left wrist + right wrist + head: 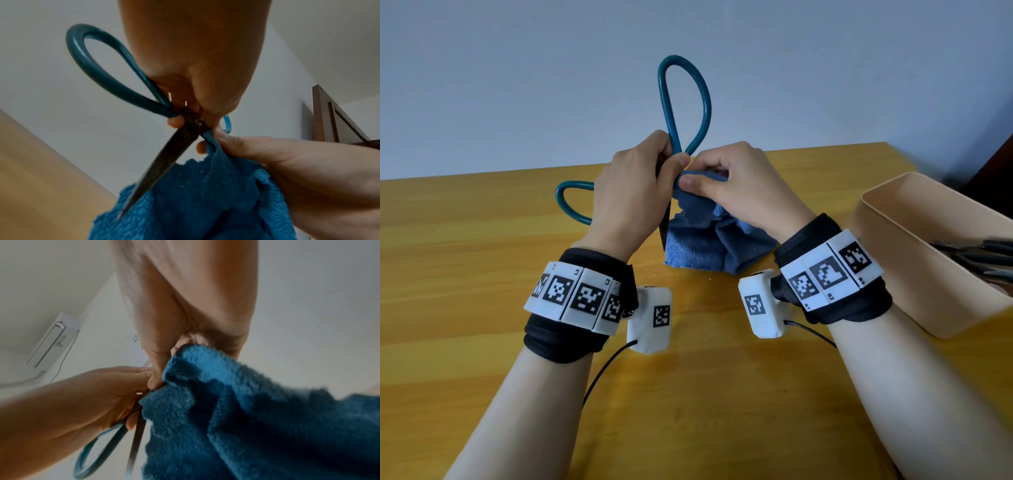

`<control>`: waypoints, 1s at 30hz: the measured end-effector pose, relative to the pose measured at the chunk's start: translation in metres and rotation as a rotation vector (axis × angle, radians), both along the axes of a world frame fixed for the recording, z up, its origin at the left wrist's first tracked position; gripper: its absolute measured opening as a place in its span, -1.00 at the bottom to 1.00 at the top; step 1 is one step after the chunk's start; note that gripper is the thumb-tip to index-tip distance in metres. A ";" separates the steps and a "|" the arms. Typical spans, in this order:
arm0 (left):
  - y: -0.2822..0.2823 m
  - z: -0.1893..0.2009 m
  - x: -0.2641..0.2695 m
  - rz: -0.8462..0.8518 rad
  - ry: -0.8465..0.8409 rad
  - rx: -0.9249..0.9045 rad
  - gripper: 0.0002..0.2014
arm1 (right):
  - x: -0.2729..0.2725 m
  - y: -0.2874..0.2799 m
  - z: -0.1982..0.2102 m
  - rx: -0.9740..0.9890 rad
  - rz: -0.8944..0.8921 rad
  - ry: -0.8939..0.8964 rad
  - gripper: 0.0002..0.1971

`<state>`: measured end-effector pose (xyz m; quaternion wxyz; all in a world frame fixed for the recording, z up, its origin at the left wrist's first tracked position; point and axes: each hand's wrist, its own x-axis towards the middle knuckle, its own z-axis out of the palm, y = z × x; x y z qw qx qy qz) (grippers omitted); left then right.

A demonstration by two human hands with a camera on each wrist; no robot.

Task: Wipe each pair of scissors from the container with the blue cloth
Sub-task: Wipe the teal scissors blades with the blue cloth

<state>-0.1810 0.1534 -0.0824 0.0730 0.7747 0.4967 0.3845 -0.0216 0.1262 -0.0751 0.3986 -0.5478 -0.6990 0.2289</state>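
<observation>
My left hand [640,185] grips a pair of teal-handled scissors [685,102] near the pivot, held above the table with the blades spread apart. One handle loop stands upright, the other loop [571,202] pokes out to the left. A dark blade [158,165] points down in the left wrist view. My right hand [726,181] pinches the blue cloth [705,240] around the other blade just below the pivot [199,121]. The cloth [246,410] hangs down from the fingers; its lower end lies on the table. The wrapped blade is hidden.
A beige container [914,246] stands at the right on the wooden table [465,274], with more dark-handled scissors [976,257] inside. White camera units hang under both wrists. A grey wall rises behind the table's far edge.
</observation>
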 end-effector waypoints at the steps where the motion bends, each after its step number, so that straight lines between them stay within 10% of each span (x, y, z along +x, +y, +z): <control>1: -0.001 0.000 0.001 -0.004 0.007 0.004 -0.73 | -0.001 0.000 0.000 0.005 0.001 -0.009 -0.85; 30: -0.001 0.013 -0.016 -0.028 -0.121 -0.058 -0.72 | 0.009 0.000 0.004 0.003 -0.056 0.079 -0.85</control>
